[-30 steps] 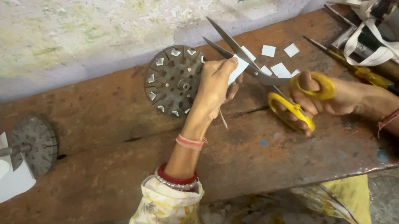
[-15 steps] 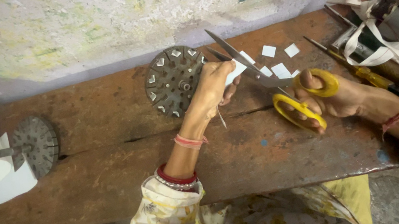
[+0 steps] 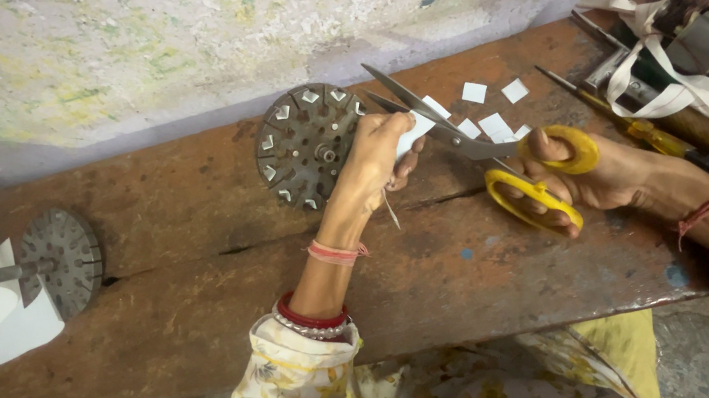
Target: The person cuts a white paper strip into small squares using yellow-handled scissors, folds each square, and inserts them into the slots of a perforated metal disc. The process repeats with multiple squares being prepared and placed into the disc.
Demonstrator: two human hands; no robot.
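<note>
Head view: left hand [image 3: 373, 165] pinching white paper strip [image 3: 418, 129] over wooden bench [image 3: 195, 285]; right hand [image 3: 579, 179] gripping yellow-handled scissors [image 3: 504, 165], blades spread around strip; cut paper squares [image 3: 490, 107] lying just beyond.

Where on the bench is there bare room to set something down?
Bare wood lies between the left disc and the left hand, and along the bench front edge. Crowded: squares by the scissors, tools far right.
</note>
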